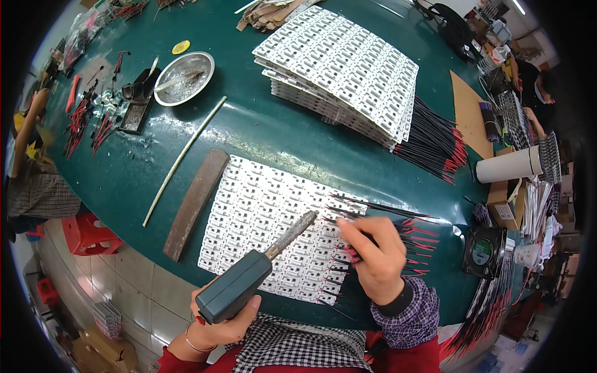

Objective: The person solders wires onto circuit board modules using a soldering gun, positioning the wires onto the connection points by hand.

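Note:
My left hand grips the dark green handle of a soldering iron; its crusted metal tip rests over a white panel of small circuit boards lying on the dark green table. My right hand pinches a bunch of thin black wires with red ends against the panel's right edge, close to the iron's tip. Several wires stick out along that right edge of the panel.
A tall stack of white board panels stands behind, with a bundle of black and red wires beside it. A wooden bar, a white rod, a metal bowl, a paper roll and a small fan lie around. Other people work at both sides.

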Demonstrator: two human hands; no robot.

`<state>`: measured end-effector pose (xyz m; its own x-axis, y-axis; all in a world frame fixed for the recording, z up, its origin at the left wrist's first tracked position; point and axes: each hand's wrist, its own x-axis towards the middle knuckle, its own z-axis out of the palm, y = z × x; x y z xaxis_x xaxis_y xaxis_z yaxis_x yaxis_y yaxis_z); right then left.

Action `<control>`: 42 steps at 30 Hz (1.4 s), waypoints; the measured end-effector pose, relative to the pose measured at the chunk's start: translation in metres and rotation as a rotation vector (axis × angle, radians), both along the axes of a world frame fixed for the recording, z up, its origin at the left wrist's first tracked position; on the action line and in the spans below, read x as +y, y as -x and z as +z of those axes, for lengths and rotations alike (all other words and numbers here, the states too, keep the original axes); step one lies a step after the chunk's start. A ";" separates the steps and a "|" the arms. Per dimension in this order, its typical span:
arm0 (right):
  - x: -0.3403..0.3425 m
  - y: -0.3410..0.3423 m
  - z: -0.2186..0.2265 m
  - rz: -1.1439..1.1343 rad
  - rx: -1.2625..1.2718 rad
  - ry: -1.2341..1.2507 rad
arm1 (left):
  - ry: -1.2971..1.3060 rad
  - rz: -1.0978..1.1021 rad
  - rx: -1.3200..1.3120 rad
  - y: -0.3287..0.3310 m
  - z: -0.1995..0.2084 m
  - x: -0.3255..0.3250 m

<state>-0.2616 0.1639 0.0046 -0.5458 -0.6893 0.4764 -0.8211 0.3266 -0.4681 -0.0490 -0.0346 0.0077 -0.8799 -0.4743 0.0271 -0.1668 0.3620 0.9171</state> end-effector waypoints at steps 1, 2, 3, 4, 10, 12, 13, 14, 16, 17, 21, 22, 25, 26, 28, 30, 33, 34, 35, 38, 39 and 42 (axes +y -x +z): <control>0.005 -0.007 0.008 -0.034 0.003 -0.026 | 0.007 -0.008 -0.026 -0.001 0.001 0.000; 0.008 -0.013 0.013 -0.067 0.005 -0.052 | 0.005 -0.006 -0.028 -0.004 0.001 -0.001; 0.007 -0.015 0.006 -0.042 0.007 -0.052 | 0.172 -0.065 -0.030 -0.007 0.000 -0.003; 0.005 -0.016 0.000 -0.049 0.011 -0.058 | 0.336 -0.131 -0.024 -0.007 0.000 -0.003; -0.007 -0.017 -0.013 -0.087 0.007 -0.271 | 0.207 -0.105 0.003 -0.003 0.003 -0.004; -0.004 -0.017 -0.016 -0.050 0.006 -0.202 | 0.160 -0.072 0.023 -0.002 0.002 -0.002; -0.003 -0.018 -0.018 -0.028 -0.008 -0.177 | 0.109 -0.041 0.046 0.000 0.001 -0.002; -0.002 -0.018 -0.018 -0.006 -0.023 -0.153 | 0.107 -0.042 0.047 0.002 0.002 -0.002; -0.003 -0.018 -0.018 -0.021 -0.006 -0.148 | -0.009 -0.033 0.056 0.006 0.005 -0.002; -0.004 -0.018 -0.018 -0.034 0.009 -0.141 | -0.010 -0.034 0.056 0.007 0.005 -0.003; -0.009 -0.019 -0.016 -0.046 0.006 -0.137 | 0.069 -0.080 0.046 0.007 0.009 -0.004; -0.009 -0.019 -0.016 -0.049 0.010 -0.138 | 0.048 -0.087 0.010 0.007 0.010 -0.004; -0.008 -0.019 -0.018 -0.055 0.022 -0.125 | -0.018 -0.093 -0.027 0.007 0.010 -0.003; -0.008 -0.018 -0.019 -0.055 0.031 -0.111 | -0.019 -0.095 -0.028 0.007 0.010 -0.003; -0.010 -0.019 -0.017 -0.049 0.023 -0.101 | -0.022 -0.092 -0.039 0.006 0.011 -0.002; -0.009 -0.018 -0.016 -0.053 0.021 -0.098 | -0.020 -0.096 -0.046 0.007 0.011 -0.001; -0.009 -0.017 -0.015 -0.043 0.050 -0.094 | 0.008 -0.100 -0.043 0.007 0.013 -0.001; -0.008 -0.018 -0.015 -0.040 0.051 -0.103 | 0.026 -0.109 -0.029 0.007 0.013 -0.001; -0.008 -0.018 -0.014 -0.036 0.052 -0.112 | 0.027 -0.111 -0.030 0.007 0.013 -0.002; -0.008 -0.016 -0.017 -0.022 0.060 -0.123 | 0.092 -0.154 -0.017 0.010 0.013 -0.003; -0.008 -0.016 -0.017 -0.023 0.059 -0.124 | 0.089 -0.162 -0.007 0.010 0.011 -0.003; -0.007 -0.017 -0.016 -0.031 0.049 -0.137 | 0.081 -0.170 0.010 0.011 0.009 -0.002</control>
<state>-0.2450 0.1568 -0.0117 -0.5467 -0.7329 0.4051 -0.8301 0.4108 -0.3771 -0.0604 -0.0364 0.0164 -0.9467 -0.3148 0.0687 -0.0878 0.4572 0.8850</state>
